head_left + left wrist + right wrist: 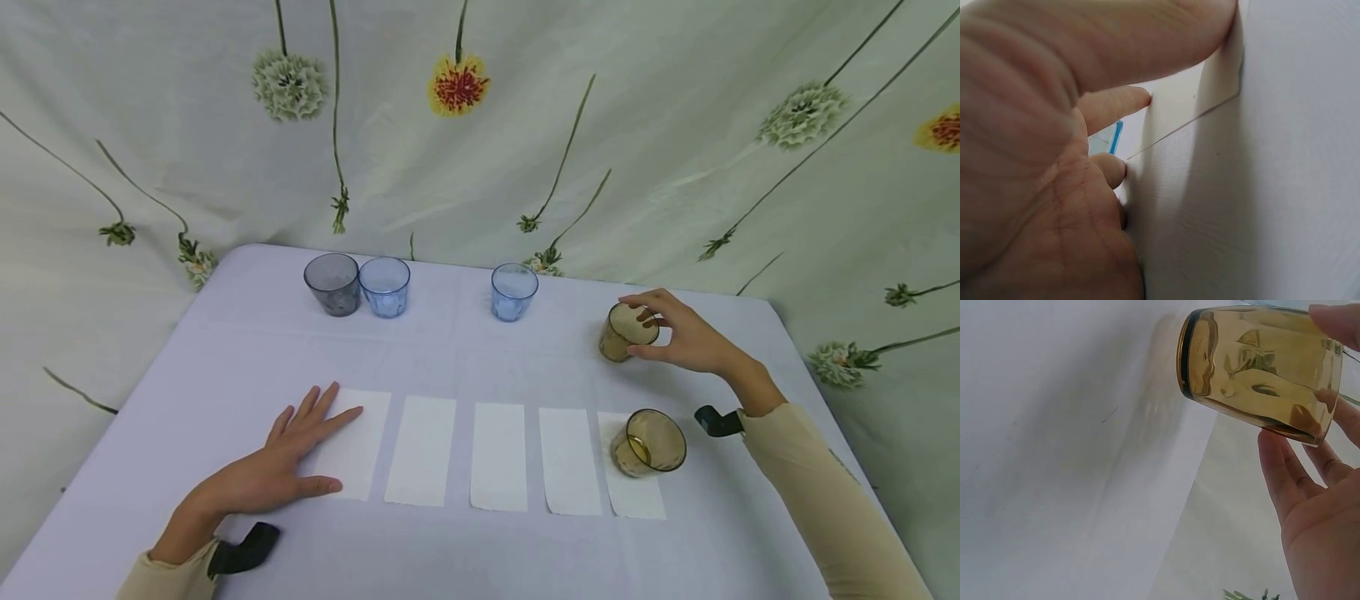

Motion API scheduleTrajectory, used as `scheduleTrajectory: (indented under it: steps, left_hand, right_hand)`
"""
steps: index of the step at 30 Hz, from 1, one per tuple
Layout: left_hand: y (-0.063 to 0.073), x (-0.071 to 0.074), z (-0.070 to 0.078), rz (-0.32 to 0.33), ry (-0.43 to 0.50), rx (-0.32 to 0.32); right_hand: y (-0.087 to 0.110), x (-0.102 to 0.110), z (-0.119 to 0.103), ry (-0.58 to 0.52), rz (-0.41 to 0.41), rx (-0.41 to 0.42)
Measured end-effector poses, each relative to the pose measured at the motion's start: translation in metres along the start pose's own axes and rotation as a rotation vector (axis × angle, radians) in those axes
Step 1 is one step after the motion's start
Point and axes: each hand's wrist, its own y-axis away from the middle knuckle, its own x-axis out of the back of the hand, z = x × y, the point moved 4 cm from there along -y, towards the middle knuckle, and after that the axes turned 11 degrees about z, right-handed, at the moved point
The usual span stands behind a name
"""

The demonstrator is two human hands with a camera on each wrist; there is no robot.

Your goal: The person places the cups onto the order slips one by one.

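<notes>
We see the right hand (pixel 684 335) reaching in from the right side of the bench (pixel 450 354), its forearm angled up and inward, the wrist slightly bent and the palm facing left. Its fingers arch over the mouth of an amber glass (pixel 618 340) while the thumb lies along the near side, so the hand is moderately spread and holds the glass between thumb and fingers, close to the rim. In the right wrist view we find the thumb on one side and the fingertips on the other, with the palm standing back from the mouth.

The glass points mouth up and base down, its long axis roughly upright; we cannot tell a slight tilt from the camera's slant. It lies just left of the palm, over the far right part of the bench, and its base looks a little apart from the cloth, though we cannot be sure.

Nearer to us, below the right hand, a second amber glass (pixel 636 454) stands mouth up on the rightmost paper sheet (pixel 637 502), partly past its right edge.

The left hand (pixel 279 468) lies low with its fingers wide and straight, holding nothing; its index fingertip rests on the leftmost paper sheet (pixel 358 454), and its thumb reaches to that sheet's near end. Well apart from both hands, a grey glass (pixel 333 287) and two blue glasses (pixel 386 290) stand along the far edge.
</notes>
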Motion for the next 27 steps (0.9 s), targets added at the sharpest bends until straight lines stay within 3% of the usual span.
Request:
scheduleTrajectory:
  steps: [17, 27]
  left_hand:
    - [0.0, 0.001, 0.001, 0.007, 0.009, -0.002]
    - [0.0, 0.001, 0.001, 0.003, 0.012, -0.001]
  right_hand:
    - [0.0, -0.004, -0.025, 0.007, -0.055, 0.058]
    - [0.007, -0.006, -0.048, 0.026, -0.093, 0.154]
